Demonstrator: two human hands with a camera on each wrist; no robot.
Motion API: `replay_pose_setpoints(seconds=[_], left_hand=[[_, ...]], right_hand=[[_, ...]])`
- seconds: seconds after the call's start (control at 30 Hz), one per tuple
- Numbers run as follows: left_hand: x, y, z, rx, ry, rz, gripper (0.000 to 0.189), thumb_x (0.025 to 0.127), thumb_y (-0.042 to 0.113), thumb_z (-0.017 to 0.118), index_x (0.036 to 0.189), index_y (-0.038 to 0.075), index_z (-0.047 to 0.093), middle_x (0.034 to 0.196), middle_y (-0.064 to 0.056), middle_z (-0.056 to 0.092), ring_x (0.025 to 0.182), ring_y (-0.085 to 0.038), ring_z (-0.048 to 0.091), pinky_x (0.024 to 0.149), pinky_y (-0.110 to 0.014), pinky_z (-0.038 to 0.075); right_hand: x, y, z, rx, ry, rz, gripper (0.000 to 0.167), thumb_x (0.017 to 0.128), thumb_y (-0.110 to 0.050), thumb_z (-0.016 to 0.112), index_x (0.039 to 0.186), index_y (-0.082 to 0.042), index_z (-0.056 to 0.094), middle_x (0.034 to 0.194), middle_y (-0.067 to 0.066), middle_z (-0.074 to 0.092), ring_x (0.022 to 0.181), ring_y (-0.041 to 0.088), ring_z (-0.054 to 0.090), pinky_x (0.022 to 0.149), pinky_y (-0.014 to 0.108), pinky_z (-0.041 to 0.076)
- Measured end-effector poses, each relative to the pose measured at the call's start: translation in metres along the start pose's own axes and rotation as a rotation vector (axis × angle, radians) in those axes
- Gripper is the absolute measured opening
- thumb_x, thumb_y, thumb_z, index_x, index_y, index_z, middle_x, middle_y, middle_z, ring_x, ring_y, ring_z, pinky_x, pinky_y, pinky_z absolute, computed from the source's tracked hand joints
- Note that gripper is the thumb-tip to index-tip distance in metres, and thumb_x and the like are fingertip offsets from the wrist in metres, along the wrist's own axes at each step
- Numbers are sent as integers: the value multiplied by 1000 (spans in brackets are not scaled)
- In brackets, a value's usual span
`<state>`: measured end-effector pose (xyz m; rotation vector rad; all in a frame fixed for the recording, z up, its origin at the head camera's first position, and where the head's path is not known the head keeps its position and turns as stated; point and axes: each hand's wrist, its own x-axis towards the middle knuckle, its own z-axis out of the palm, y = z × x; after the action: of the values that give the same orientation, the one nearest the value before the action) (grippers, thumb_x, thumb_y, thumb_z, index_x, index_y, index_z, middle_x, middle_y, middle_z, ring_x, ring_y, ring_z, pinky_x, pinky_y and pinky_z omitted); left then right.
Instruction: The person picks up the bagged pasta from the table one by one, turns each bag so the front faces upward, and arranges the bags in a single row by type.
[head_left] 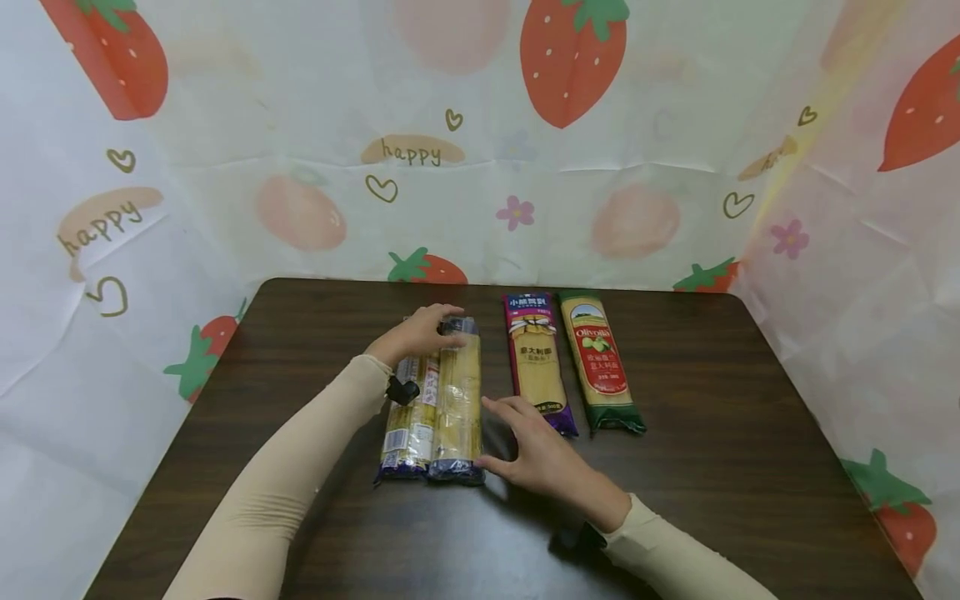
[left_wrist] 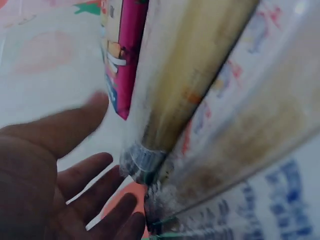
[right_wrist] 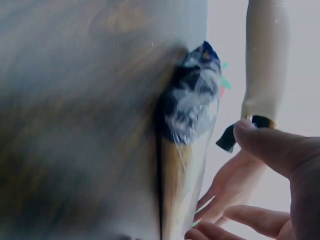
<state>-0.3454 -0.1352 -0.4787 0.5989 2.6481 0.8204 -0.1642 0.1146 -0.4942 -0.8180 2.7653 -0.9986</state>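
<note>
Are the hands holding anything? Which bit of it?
Nothing looks held. The left hand is at the far end of the pasta pack between them, the right hand beside its near end, neither curled round it. Whether they touch it isn't clear.

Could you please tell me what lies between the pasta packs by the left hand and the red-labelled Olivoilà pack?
A purple-ended pasta pack, with the right hand partly in that stretch too; the head view shows this.

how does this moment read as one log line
left hand: at far end of clear pasta pack | right hand: by its near end | purple pack, Olivoilà pack: lying right
</note>
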Motion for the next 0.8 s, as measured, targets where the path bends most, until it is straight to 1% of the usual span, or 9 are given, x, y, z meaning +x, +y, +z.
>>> replay_pose_setpoints(seconds=[0.13,0.27,0.37,0.4,0.47,0.53,0.63,0.73,0.8], left_hand=[[-2,-1,2,37,-48,-5,76,109,38,67,168,5,34,173,-23,28,161,-46,21,126,-64,29],[-1,0,4,95,-57,-4,81,107,41,68,169,3,31,172,-24,32,160,-46,24,127,-61,29],[5,-3,5,132,-71,-18,84,106,44,69,169,4,30,171,-24,33,160,-44,24,128,-59,28],[8,-4,6,138,-77,-26,85,106,44,70,169,4,30,171,-23,34,160,-44,24,128,-59,29],[8,-3,5,149,-81,-36,85,105,45,70,169,4,32,171,-23,35,160,-44,24,128,-59,29],[7,-1,4,150,-78,-41,84,105,46,71,168,4,34,170,-23,37,160,-44,26,127,-59,30],[1,6,1,141,-69,-52,81,105,45,72,166,4,37,168,-22,41,159,-43,28,125,-59,33],[1,6,1,145,-68,-64,81,104,46,73,165,5,39,166,-21,43,157,-43,31,124,-59,36],[1,6,1,157,-63,-65,81,103,46,73,164,5,41,165,-21,44,156,-42,33,123,-59,37]], right_hand=[[1,-3,6,-6,-40,-25,93,89,-44,90,163,-7,46,150,14,54,137,33,54,109,53,53],[4,-5,12,-15,-55,-30,100,87,-48,91,165,-9,43,151,14,52,137,31,54,109,52,54],[6,-7,15,-22,-63,-26,104,84,-50,92,165,-9,42,153,16,50,137,32,54,108,52,54],[6,-7,17,-26,-68,-22,106,83,-51,93,166,-10,41,154,16,49,138,33,54,108,52,54],[7,-7,19,-41,-79,-14,109,81,-54,93,166,-11,40,157,18,48,141,35,53,109,54,54],[8,-7,21,-61,-95,-4,114,79,-58,93,168,-14,37,160,19,45,143,38,50,110,56,52],[10,-9,24,-86,-122,16,120,77,-64,92,170,-15,33,166,23,39,148,44,45,113,60,49],[13,-12,26,-96,-146,37,125,76,-66,92,171,-15,29,170,28,32,150,50,41,114,63,46],[15,-15,27,-104,-154,48,126,76,-66,92,172,-15,27,170,30,29,150,51,41,114,64,46]])
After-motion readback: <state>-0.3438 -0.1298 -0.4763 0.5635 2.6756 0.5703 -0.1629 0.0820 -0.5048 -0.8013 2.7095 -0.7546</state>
